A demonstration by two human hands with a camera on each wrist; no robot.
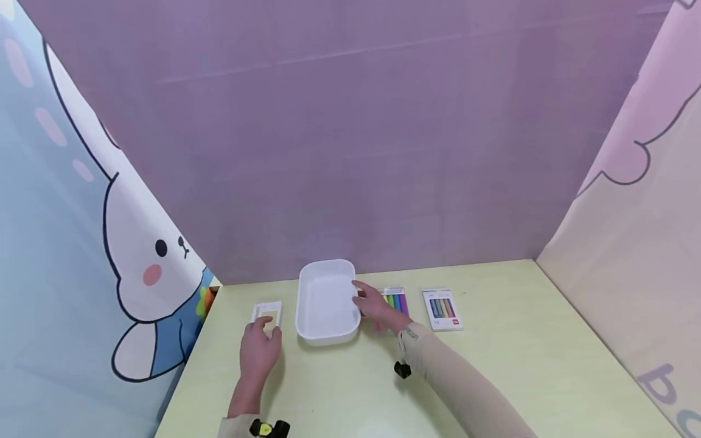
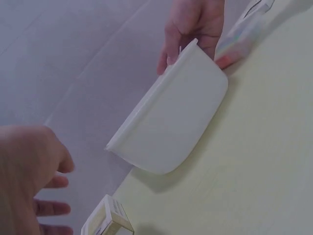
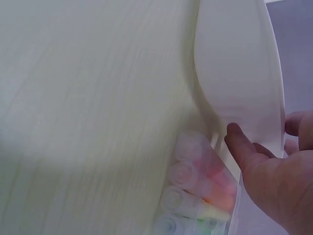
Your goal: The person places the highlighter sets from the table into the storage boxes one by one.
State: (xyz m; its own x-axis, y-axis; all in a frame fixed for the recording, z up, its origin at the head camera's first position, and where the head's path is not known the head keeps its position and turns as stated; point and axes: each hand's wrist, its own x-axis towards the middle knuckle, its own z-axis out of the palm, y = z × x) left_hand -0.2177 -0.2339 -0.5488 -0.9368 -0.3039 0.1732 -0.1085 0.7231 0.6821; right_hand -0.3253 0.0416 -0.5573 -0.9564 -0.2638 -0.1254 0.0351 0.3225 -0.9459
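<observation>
A white plastic tub [image 1: 328, 304] rests on the table, bare inside. My right hand [image 1: 378, 306] pinches its right rim; in the right wrist view the thumb lies against the outer wall [image 3: 234, 58] while fingers reach over the edge. To the tub's left is a small white box [image 1: 268, 308] with a yellowish panel. Over the near end of this box hovers my left hand [image 1: 261, 350], fingers spread and gripping nothing. The left wrist view shows its fingers apart from the box [image 2: 105, 218].
Right of the tub, partly under my right wrist, lies a clear pack of coloured markers [image 1: 398, 299]. Farther right is a white box [image 1: 442, 309] picturing coloured sticks. A purple backdrop [image 1: 350, 152] rises behind the pale table [image 1: 339, 389], with printed curtains on both sides.
</observation>
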